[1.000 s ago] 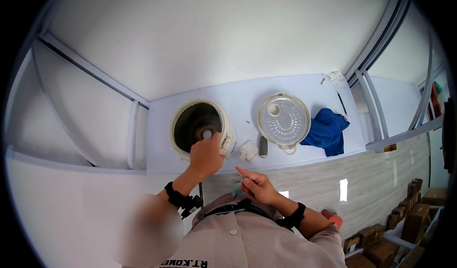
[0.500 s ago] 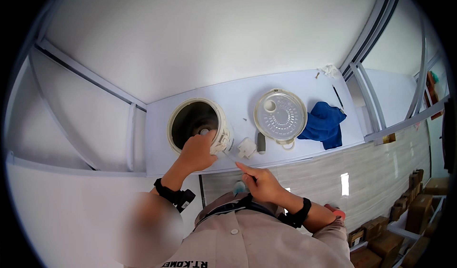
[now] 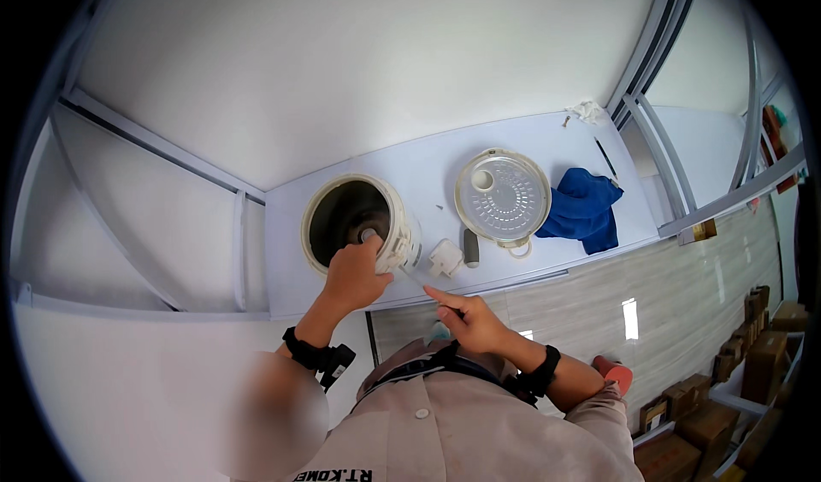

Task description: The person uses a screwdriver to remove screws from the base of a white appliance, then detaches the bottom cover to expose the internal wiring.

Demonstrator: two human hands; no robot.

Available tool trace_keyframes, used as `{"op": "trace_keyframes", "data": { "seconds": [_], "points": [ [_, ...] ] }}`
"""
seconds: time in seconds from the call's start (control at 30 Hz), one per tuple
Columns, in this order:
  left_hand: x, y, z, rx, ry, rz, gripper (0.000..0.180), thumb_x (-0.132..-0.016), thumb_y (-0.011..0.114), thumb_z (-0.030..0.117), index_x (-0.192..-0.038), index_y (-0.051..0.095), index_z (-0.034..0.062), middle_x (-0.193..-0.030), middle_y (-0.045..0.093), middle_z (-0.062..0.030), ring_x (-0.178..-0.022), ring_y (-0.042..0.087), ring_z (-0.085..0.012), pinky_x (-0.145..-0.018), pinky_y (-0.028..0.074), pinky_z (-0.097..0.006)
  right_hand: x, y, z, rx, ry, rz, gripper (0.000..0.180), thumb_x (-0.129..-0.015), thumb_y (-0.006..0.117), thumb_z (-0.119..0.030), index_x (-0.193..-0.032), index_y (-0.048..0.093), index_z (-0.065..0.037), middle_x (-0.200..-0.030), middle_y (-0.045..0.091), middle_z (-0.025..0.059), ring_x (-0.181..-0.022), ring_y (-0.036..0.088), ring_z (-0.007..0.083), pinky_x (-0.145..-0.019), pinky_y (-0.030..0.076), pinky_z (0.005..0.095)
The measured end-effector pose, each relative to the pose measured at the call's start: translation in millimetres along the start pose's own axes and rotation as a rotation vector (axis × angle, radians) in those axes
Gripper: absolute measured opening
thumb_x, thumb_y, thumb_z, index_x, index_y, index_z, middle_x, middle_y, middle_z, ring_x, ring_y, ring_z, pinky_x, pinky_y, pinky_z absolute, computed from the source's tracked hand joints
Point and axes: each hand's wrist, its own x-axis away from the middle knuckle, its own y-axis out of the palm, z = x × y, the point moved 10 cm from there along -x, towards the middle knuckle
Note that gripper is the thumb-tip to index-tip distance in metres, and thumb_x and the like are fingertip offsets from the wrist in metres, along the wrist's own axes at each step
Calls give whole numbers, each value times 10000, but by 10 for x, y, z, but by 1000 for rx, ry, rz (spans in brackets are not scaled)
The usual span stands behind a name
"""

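Head view, items left to right as I read them. Item one: white work shelf (image 3: 530, 153) set against a white wall, carrying everything listed. Item two: round cream-coloured cooker body with a dark open bowl (image 3: 355, 224), near the shelf's left end and close to its front edge. Item three: my left hand (image 3: 355, 275), fingers curled over the cooker's front rim, gripping it; a black wristband sits on that forearm. Item four: thin pale tool (image 3: 415, 281), slender and stick-like, running from the cooker's front rim toward my right hand (image 3: 466, 319); that hand is loosely closed around the tool's near end, forefinger stretched along it. Item five: small white plastic part (image 3: 445, 256) at the front edge, just right of the cooker. Item six: short grey cylinder (image 3: 471, 248) beside it. Item seven: round perforated metal lid plate (image 3: 503, 195), mid-shelf. Item eight: crumpled blue cloth (image 3: 586, 208), touching the lid's right side, toward the right end.
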Motion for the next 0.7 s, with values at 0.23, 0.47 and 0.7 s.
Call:
{"op": "trace_keyframes", "data": {
  "seconds": [0.23, 0.47, 0.7],
  "points": [
    [-8, -38, 31, 12, -24, 39, 388, -752, 875, 171, -987, 613, 9, -899, 734, -252, -901, 711, -474, -788, 569, -521, 44, 208, 369, -754, 315, -174, 467, -1159, 537, -236, -1625, 508, -244, -809, 558, 5, -550, 435, 90, -490, 356, 233],
    [-15, -61, 24, 22, -32, 40, 411, -740, 886, 179, -984, 605, 4, -895, 729, -256, -884, 712, -473, -758, 570, -498, 93, 281, 356, -1007, 484, -157, 452, -1158, 539, -263, -1607, 531, -214, -826, 571, 20, -540, 438, 78, -454, 368, 243],
    [-4, -140, 0, -4, -33, 7, 455, -784, 880, 227, -1076, 601, 16, -884, 734, -232, -884, 725, -447, -764, 575, -514, -139, 46, 170, -552, 264, -164, 443, -1139, 552, -151, -1582, 564, -162, -832, 615, -10, -623, 458, 81, -550, 408, 259]
  ]
}}
